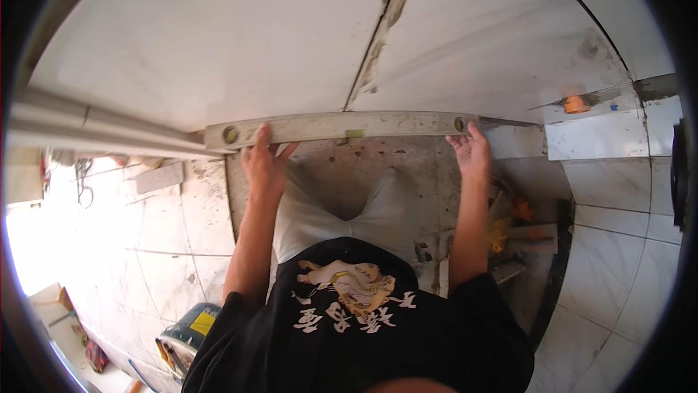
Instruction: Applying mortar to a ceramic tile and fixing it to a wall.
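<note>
Two hands press one long spirit level (342, 127) flat against the bottom edge of the big white wall tiles (218, 37). My left hand (263, 162) lies near the level's left end with fingers spread and flat on its lower edge, not wrapped around it; my right hand (471, 149) sits at the right end, fingers loosely apart and touching the bar from below. The level runs level across the seam (378, 37) where two tiles meet, grey mortar showing along that joint. Below the bar is bare, speckled wall, then the tiled floor (167, 211), with open room to my left. To my right a heap of tools (509, 226) crowds the corner. An orange spacer (576, 104) sticks out of the right-hand wall tile edge. A green power tool with a yellow label (190, 331) sits low left by my hip.
</note>
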### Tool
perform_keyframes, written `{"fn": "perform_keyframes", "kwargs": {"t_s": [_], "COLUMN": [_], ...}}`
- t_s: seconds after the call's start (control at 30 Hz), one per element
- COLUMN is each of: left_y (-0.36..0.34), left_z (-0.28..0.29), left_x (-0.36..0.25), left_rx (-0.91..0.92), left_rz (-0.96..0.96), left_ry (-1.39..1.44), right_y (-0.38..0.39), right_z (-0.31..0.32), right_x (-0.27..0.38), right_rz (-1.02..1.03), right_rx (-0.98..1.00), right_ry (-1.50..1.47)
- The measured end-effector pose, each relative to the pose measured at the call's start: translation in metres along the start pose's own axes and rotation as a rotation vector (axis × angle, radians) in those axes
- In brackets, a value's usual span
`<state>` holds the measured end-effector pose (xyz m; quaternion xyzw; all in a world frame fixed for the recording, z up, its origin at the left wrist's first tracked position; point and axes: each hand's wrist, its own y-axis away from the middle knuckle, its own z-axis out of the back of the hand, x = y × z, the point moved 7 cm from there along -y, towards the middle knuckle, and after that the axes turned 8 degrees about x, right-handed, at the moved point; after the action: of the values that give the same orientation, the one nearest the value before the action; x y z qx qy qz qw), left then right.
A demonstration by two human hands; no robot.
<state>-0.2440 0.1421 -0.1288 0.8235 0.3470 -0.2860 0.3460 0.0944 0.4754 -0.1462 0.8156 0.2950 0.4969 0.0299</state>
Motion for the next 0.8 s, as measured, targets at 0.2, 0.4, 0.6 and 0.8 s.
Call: {"fn": "perform_keyframes", "kwargs": {"t_s": [0.2, 0.4, 0.6, 0.8], "left_y": [0.017, 0.066, 0.098, 0.067], "left_z": [0.055, -0.064, -0.301, -0.404], "left_x": [0.055, 0.047, 0.130, 0.190], "left_rx": [0.175, 0.189, 0.854, 0.928], "left_rz": [-0.078, -0.331, -0.427, -0.450], "left_ry": [-0.290, -0.445, -1.030, -1.077], "right_y": [0.039, 0.120, 0.273, 0.299], "right_z": [0.076, 0.256, 0.430, 0.496], "right_x": [-0.046, -0.140, -0.206, -0.214], "right_rz": [0.077, -0.137, -0.259, -0.089], "right_rx": [-0.105, -0.387, -0.776, -0.886], "right_ry": [0.098, 0.372, 1.107, 1.099]}}
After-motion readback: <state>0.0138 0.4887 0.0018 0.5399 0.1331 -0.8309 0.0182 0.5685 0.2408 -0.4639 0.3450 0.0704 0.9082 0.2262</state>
